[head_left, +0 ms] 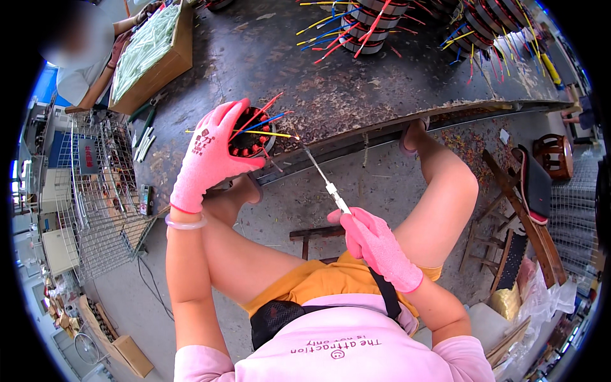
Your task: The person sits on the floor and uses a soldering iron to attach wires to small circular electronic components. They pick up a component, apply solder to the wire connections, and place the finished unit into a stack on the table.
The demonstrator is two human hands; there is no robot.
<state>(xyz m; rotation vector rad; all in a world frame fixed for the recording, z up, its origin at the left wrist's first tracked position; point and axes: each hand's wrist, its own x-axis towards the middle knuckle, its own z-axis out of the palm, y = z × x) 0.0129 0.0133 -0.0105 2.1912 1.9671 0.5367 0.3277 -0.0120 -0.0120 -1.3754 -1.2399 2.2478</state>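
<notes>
My left hand [213, 143], in a pink glove, grips a round motor stator [259, 135] at the table's near edge. Red windings show around its rim. Red and blue wires stick out from it, and a yellow wire [267, 133] points right. In my gloved right hand [379, 245] is a slim tool [329, 184] with a white body and a thin metal shaft, slanting up and left. Its tip lies close to the yellow wire's end, where a small bright spot shows; whether they touch I cannot tell.
Stacked stators [372, 28] with coloured wires stand at the table's far side, more [490, 25] to the right. A cardboard box [168, 67] of pale tubes sits far left, beside another person [89, 70]. Left is a wire rack [105, 191]; right, a wooden stool [552, 156].
</notes>
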